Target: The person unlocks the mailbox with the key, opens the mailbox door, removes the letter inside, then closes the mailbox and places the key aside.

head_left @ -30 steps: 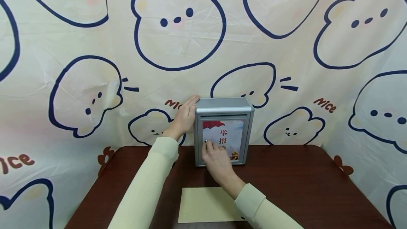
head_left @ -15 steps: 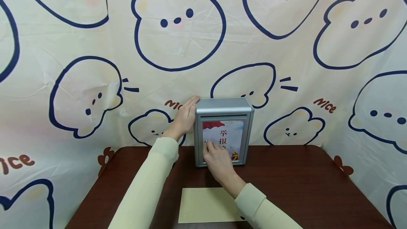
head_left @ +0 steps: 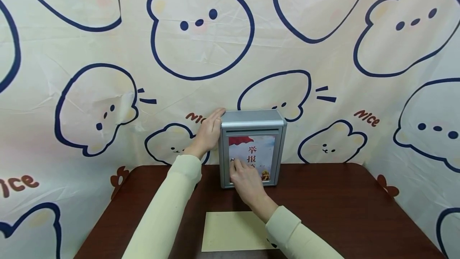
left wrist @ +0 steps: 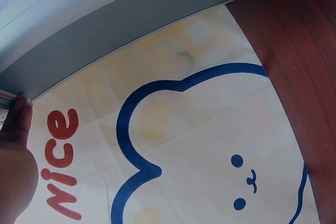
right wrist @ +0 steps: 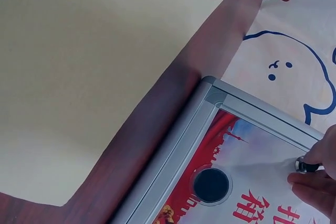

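A grey metal letter box [head_left: 253, 119] with a printed front panel stands upright at the back of the table. My left hand [head_left: 208, 133] rests against its upper left side, fingers extended towards the top corner. At the left edge of the left wrist view, the fingers [left wrist: 20, 121] touch the box's side. My right hand [head_left: 248, 181] is at the front panel's left part. Its thumb and fingers pinch what looks like a small black-headed key [right wrist: 311, 167] at a silver lock, as the right wrist view shows. The fingers partly hide it.
A pale yellow envelope or sheet [head_left: 233, 233] lies on the dark brown table [head_left: 330, 207] in front of the box, partly under my right forearm. A round black spot [right wrist: 211, 185] sits low on the panel. Behind hangs a bear-print cloth [head_left: 201, 47].
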The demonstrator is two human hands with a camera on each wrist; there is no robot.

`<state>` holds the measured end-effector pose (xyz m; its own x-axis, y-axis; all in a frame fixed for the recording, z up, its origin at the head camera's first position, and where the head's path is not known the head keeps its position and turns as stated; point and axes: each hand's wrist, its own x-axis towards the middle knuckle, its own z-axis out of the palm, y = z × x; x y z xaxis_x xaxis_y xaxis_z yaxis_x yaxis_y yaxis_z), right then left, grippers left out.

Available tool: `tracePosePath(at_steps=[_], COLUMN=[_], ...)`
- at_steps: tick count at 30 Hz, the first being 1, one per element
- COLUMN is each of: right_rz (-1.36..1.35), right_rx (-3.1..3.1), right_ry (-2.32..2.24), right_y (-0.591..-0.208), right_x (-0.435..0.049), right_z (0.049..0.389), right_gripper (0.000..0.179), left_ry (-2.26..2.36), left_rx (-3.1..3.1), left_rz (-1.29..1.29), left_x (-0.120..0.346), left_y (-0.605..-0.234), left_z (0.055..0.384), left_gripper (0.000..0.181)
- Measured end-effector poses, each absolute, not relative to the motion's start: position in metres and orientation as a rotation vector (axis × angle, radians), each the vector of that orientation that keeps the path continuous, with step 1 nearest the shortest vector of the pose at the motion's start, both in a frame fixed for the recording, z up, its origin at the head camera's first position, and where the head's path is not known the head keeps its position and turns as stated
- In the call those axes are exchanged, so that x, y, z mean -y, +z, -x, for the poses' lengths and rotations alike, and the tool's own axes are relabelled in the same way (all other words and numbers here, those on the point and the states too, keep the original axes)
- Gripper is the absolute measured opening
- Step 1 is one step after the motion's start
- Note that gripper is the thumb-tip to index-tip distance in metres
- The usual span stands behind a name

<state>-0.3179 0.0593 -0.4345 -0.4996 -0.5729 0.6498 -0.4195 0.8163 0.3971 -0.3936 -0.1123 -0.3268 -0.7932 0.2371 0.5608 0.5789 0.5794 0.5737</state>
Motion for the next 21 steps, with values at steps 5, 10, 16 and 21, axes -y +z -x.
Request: tracePosePath(at_steps=[5,10,16,21], right_rz=[-0.735,-0.752,-0.772,-0.773], right_rx=[2.146,2.140,2.123,2.132], right_ry=[-0.195,-0.178,-0.180,-0.200], right_y=[-0.4349,-0.4349,-0.4355,-0.4350], right_x=[-0.0603,-0.0633,-0.0668,-0.0675], right_z=[0.3180,0.3186,0.3197,0.3195], right_gripper=[0.023,0.024,0.023,0.020], left_ry=[-1.085,-1.072,-1.070,-1.072], left_rx=[2.389,2.393,2.388,2.389], left_rz=[0.652,0.654,0.658,0.650], left_x=[0.1125,0.1124,0.1126,0.1122], left_y=[-0.3271,-0.3267,-0.3264,-0.3274], left_z=[0.3930,0.3935,0.3937,0.3944], left_gripper=[0.056,0.055,0.055,0.055])
